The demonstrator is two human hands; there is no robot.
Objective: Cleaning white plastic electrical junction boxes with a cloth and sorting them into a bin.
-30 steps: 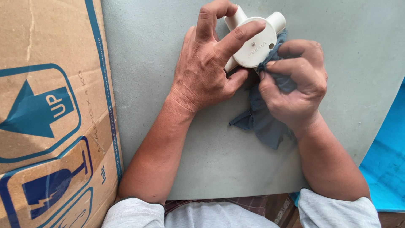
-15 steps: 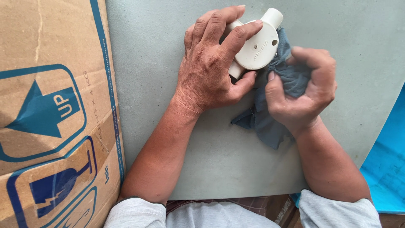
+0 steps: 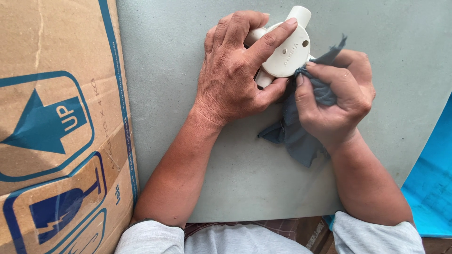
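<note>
My left hand (image 3: 235, 70) grips a cream plastic round junction box (image 3: 288, 51) with short pipe outlets, holding it just above the grey tabletop (image 3: 179, 56). Thumb and fingers wrap around its body, the index finger lying across its round face. My right hand (image 3: 336, 101) is bunched around a dark grey-blue cloth (image 3: 294, 136) and presses a fold of it against the box's lower right edge. The loose tail of the cloth hangs down onto the table.
A large brown cardboard carton (image 3: 52, 122) with blue arrow and glass symbols fills the left side, right next to my left forearm. A blue sheet (image 3: 431, 188) lies at the right edge of the table. My grey sleeves show at the bottom.
The box has turned slightly in my left hand, and my right hand has shifted the cloth from beside the box to its lower right edge.
</note>
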